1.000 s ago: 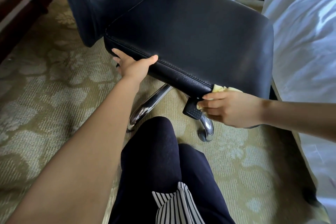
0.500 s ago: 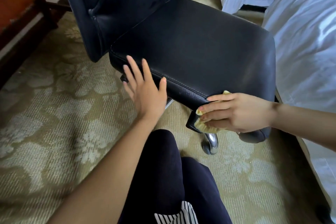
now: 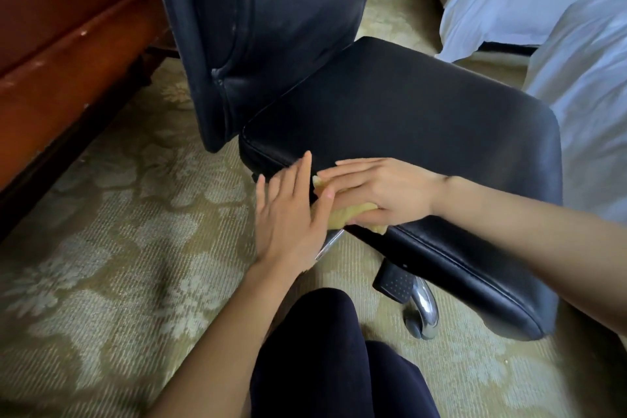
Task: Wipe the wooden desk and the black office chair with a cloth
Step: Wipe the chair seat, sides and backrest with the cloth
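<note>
Black office chair (image 3: 407,119) upright, backrest toward reddish wooden desk (image 3: 68,27) at left. Crumpled yellow cloth (image 3: 342,215) on seat's near edge, pressed under flat right hand (image 3: 383,190).

The left hand (image 3: 291,214) is lying just against the fingertips of the right hand (image 3: 383,192), so it is blocking the way along the seat (image 3: 424,119) edge. Beyond the right hand the flat seat top is lying open. Above and left of both hands the backrest (image 3: 264,27) is rising like a wall. Left of the left hand a band of carpet (image 3: 118,248) is giving free room up to the counter (image 3: 68,44). Below the right hand a black lever (image 3: 393,282) and a chrome leg (image 3: 425,307) are sticking out under the seat. Behind both hands the person's knee (image 3: 322,349) is taking the floor. Far right of the right hand, the bed (image 3: 559,27) is closing the space.
</note>
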The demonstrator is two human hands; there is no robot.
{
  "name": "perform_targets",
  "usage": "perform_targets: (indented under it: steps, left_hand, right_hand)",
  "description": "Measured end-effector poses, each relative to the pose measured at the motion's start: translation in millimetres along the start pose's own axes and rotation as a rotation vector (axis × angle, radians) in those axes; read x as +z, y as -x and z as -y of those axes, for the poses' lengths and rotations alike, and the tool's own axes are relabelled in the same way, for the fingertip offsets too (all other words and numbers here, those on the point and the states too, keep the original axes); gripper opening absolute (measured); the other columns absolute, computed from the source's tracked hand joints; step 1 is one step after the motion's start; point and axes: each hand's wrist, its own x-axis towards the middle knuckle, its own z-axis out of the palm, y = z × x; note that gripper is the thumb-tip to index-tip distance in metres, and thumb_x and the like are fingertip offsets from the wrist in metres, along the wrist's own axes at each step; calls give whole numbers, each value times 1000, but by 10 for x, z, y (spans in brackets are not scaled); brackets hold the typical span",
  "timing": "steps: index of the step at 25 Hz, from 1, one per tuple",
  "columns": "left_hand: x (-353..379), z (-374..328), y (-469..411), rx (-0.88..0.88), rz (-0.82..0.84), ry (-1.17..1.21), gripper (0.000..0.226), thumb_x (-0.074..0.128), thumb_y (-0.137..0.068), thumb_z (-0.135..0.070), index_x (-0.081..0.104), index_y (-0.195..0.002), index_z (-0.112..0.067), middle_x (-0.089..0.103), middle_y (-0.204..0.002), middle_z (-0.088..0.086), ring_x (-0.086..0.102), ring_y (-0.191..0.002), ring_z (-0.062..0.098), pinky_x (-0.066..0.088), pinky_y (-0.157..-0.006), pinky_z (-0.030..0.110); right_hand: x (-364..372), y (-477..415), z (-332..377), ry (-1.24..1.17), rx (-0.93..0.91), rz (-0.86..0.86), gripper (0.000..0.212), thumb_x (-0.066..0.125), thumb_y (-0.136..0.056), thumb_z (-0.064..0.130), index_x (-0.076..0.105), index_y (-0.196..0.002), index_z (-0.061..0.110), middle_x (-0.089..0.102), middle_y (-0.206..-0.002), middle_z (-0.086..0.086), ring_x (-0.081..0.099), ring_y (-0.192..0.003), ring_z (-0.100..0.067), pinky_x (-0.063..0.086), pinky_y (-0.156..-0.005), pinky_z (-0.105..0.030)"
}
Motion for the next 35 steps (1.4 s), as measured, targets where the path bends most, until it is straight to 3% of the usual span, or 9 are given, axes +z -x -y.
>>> perform_targets:
  steps: [4,10,14,19,21,24,29,32,35]
  left_hand:
    - [-165,270,-331,-76,56,-134,71,5,-91,-57,7,-152,-19,-3,-160,-3,-12,-145,10,-10,-118,33]
    - [-325,507,-636,-58,115,-123,62,18,-97,-51,28,-148,-18,20,-157,-2,8,-145,8,-6,-118,30]
    - [-379,581,-748,-39,120,-52,56,32,-98,-46,37,-145,-16,27,-155,-1,16,-144,8,3,-118,28]
    - [-384,645,-773,-18,114,-37,54,38,-98,-45,37,-145,-19,27,-154,-5,15,-144,5,12,-118,25]
    - [-383,655,-765,-21,122,-39,55,36,-97,-47,35,-146,-20,25,-155,-7,13,-144,3,15,-118,25]
    - [-372,654,-767,-13,127,-42,56,35,-98,-48,32,-147,-20,22,-156,-8,11,-144,3,12,-116,21]
    - [-350,632,-774,-1,129,-81,55,31,-100,-44,30,-148,-19,21,-157,-4,10,-145,6,9,-113,18]
    - [-344,619,-783,-3,140,-113,52,31,-101,-39,30,-148,-15,22,-157,0,12,-145,9,11,-114,20]
    - [-351,606,-768,-9,170,-135,52,31,-102,-36,28,-148,-14,21,-157,2,11,-146,11,10,-116,23]
  right_hand:
    - [16,-364,-233,-155,152,-101,43,59,-92,24,51,-134,20,46,-143,-1,32,-139,-15,18,-118,-35]
    - [23,-765,-791,-161,450,-163,43,48,-97,33,44,-139,28,44,-144,7,31,-138,-12,20,-116,-31]
    - [10,-835,-1297,-84,916,-201,39,44,-96,37,45,-135,35,51,-137,2,44,-127,-26,40,-101,-41]
    - [31,-1038,-1688,-141,1275,-351,31,44,-96,28,56,-122,18,42,-144,-10,38,-131,-30,29,-107,-40]
    - [22,-1188,-1731,-112,1349,-337,29,47,-94,25,57,-117,12,49,-135,-13,41,-126,-32,28,-107,-40]
    - [7,-1438,-1637,-36,1296,-259,30,52,-91,26,58,-115,10,58,-118,-13,46,-116,-31,31,-100,-38]
    - [16,-1673,-1307,-57,1081,-172,36,44,-96,32,57,-123,13,56,-122,-12,53,-111,-33,41,-88,-35]
    - [23,-1664,-1126,-128,934,-139,37,43,-97,33,56,-126,13,55,-130,-11,51,-119,-29,43,-94,-35]
    - [22,-1584,-968,-185,763,-96,34,42,-98,29,55,-128,17,46,-142,-8,35,-136,-21,33,-107,-35]
